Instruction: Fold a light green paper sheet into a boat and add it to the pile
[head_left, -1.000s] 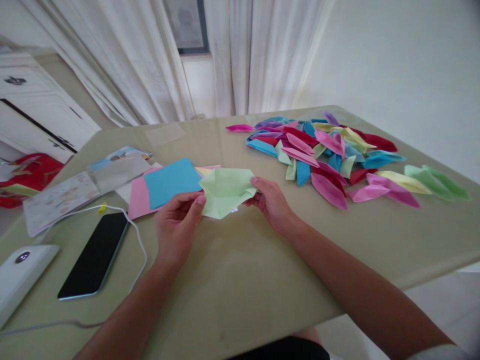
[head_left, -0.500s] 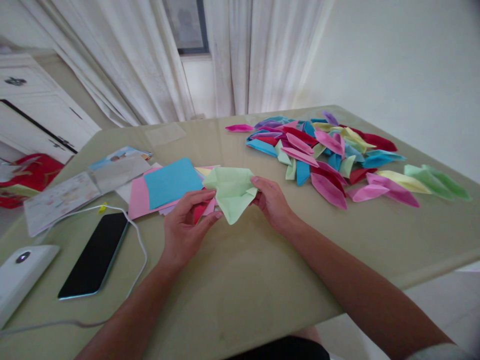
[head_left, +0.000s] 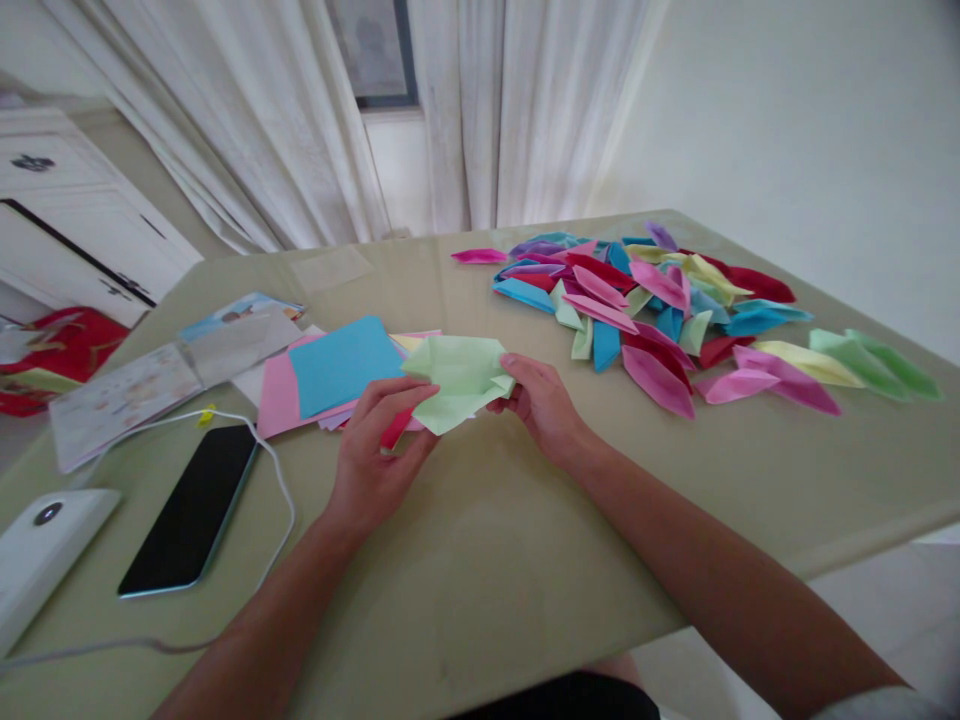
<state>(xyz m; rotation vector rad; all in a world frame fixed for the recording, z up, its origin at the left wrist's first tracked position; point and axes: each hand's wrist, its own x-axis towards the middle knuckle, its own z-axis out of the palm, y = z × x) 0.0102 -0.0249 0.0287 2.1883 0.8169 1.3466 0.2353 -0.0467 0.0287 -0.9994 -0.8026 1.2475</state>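
Observation:
A light green sheet of folded paper point(head_left: 463, 382) is held up above the table between both hands, its creases and bent corners showing. My left hand point(head_left: 379, 445) is closed on its left edge, fingers above and thumb below. On the right edge, my right hand point(head_left: 541, 402) pinches a folded corner; some of its fingers are hidden behind the paper. Behind the left hand lies a stack of coloured sheets with a blue sheet point(head_left: 345, 368) on top and a pink sheet point(head_left: 274, 400) under it.
Many folded paper pieces in several colours point(head_left: 637, 300) are heaped at the back right. To the left lie a black-screened phone point(head_left: 191, 510), a white device point(head_left: 52, 550), a white cable point(head_left: 281, 480) and a printed booklet point(head_left: 124, 400). The table's edge point(head_left: 825, 565) runs at front right.
The green paper's lower flap has been folded or tilted up, so its bottom point is shorter and blunter. My left fingers and thumb have shifted slightly along its left edge.

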